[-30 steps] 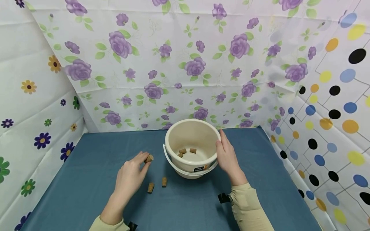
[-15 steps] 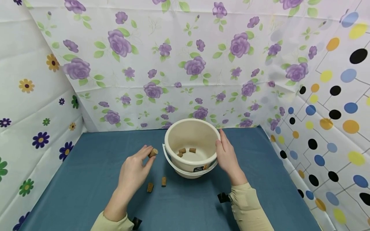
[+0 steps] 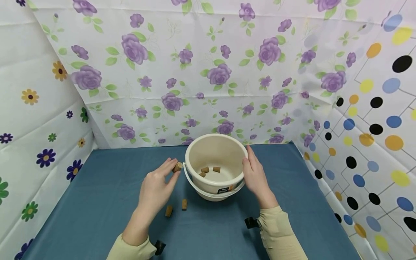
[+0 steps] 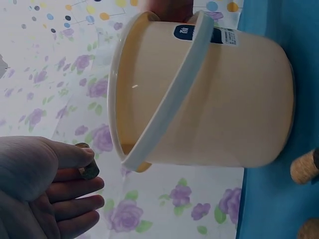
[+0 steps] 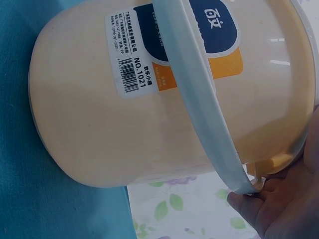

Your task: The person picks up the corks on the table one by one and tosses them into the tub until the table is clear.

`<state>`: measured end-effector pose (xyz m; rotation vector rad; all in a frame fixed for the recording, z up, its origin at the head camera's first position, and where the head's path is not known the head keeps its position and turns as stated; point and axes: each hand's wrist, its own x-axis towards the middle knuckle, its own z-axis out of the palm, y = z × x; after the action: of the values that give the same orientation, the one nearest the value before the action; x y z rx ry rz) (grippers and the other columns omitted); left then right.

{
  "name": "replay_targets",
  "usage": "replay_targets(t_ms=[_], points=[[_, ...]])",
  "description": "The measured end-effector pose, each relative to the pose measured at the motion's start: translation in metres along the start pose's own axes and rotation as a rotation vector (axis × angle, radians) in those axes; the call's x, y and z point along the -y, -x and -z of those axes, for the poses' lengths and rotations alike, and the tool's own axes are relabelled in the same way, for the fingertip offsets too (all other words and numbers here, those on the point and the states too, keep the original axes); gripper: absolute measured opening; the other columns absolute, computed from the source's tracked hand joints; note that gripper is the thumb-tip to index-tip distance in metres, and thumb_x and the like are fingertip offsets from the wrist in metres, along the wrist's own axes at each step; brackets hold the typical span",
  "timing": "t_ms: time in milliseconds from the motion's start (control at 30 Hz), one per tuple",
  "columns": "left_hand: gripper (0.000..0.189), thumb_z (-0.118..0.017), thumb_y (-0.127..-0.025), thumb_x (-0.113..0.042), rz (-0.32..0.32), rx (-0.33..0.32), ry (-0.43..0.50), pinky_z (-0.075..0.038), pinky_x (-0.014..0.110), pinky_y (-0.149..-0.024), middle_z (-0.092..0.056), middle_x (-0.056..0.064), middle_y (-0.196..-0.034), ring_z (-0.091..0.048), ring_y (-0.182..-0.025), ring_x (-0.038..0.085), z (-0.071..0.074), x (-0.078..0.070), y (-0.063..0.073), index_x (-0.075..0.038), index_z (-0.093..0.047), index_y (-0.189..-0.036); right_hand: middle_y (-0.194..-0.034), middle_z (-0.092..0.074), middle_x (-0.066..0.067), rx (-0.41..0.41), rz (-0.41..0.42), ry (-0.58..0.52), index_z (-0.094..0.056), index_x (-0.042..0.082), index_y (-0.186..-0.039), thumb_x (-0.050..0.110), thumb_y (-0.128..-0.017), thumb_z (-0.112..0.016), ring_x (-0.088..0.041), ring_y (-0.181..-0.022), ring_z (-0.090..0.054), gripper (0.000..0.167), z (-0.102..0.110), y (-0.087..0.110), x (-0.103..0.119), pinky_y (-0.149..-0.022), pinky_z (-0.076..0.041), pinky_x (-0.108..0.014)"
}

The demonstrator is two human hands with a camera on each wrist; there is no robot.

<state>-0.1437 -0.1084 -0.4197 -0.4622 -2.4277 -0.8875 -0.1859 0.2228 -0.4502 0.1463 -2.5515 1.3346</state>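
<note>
My left hand [image 3: 157, 186] pinches a small brown cork [image 3: 177, 166] between thumb and fingertips, just left of the bucket's rim. In the left wrist view the cork [image 4: 89, 162] shows at the thumb tip, with the other fingers stretched out below. The cream plastic bucket [image 3: 217, 187] stands upright, its white handle [image 3: 191, 182] hanging down across the front. Inside, several corks [image 3: 216, 169] lie on the bottom. My right hand [image 3: 256, 177] holds the bucket's right side by the rim; in the right wrist view its fingers [image 5: 241, 201] are at the handle's joint.
Two more corks stand or lie on the blue cloth [image 3: 97, 202] in front of the bucket: a left one [image 3: 169, 211] and a right one [image 3: 184, 204]. A flowered sheet [image 3: 182, 72] rises behind, and a dotted sheet [image 3: 373, 151] borders the right.
My left hand has moved right and slightly up with the cork, from over the cloth to beside the bucket's rim. The right hand and bucket have stayed in place.
</note>
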Motion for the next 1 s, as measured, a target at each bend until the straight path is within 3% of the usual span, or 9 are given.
replay_targets(t_ms=[67,167,267,400,1000], points=[[0.042,-0.083,-0.096,-0.014,0.002,0.001,0.009,-0.056,0.037,-0.053,-0.073,0.015,-0.133,-0.065,-0.131,0.031,0.0,-0.003,-0.001,-0.004,-0.075,-0.136,-0.174,-0.025,-0.023,0.001,-0.001,0.0,-0.019,0.006,-0.172,0.028,-0.117,-0.033,-0.042,-0.158,-0.028,0.061,0.0,0.0,0.0,-0.125,-0.028,-0.063],[0.042,-0.083,-0.096,-0.014,-0.002,0.006,0.026,-0.065,0.045,-0.072,-0.072,0.015,-0.134,-0.065,-0.132,0.03,0.0,-0.007,-0.004,-0.004,-0.074,-0.136,-0.174,-0.025,-0.023,0.001,-0.001,0.0,-0.019,0.006,-0.172,0.027,-0.117,-0.033,-0.042,-0.157,-0.029,0.061,0.0,0.0,0.0,-0.125,-0.028,-0.063],[0.042,-0.082,-0.097,-0.015,-0.013,0.009,0.041,-0.064,0.051,-0.088,-0.072,0.014,-0.134,-0.064,-0.133,0.03,-0.001,-0.011,-0.007,-0.004,-0.074,-0.137,-0.174,-0.025,-0.022,0.001,-0.003,0.0,-0.019,0.006,-0.172,0.026,-0.117,-0.033,-0.042,-0.158,-0.028,0.06,0.0,0.001,0.0,-0.125,-0.028,-0.063],[0.042,-0.082,-0.097,-0.015,-0.025,0.011,0.064,-0.06,0.052,-0.096,-0.072,0.013,-0.134,-0.064,-0.134,0.029,-0.002,-0.015,-0.01,-0.004,-0.074,-0.137,-0.174,-0.024,-0.023,0.001,-0.003,0.002,-0.019,0.006,-0.172,0.026,-0.117,-0.033,-0.042,-0.158,-0.027,0.06,0.0,0.001,0.0,-0.126,-0.027,-0.062],[0.041,-0.082,-0.096,-0.012,-0.035,0.053,0.1,-0.062,0.05,-0.093,-0.071,0.013,-0.136,-0.062,-0.135,0.028,-0.012,-0.027,-0.02,-0.005,-0.075,-0.136,-0.174,-0.025,-0.022,0.007,0.002,0.011,-0.019,0.005,-0.172,0.028,-0.117,-0.032,-0.042,-0.158,-0.028,0.061,0.001,0.001,0.0,-0.125,-0.028,-0.062]])
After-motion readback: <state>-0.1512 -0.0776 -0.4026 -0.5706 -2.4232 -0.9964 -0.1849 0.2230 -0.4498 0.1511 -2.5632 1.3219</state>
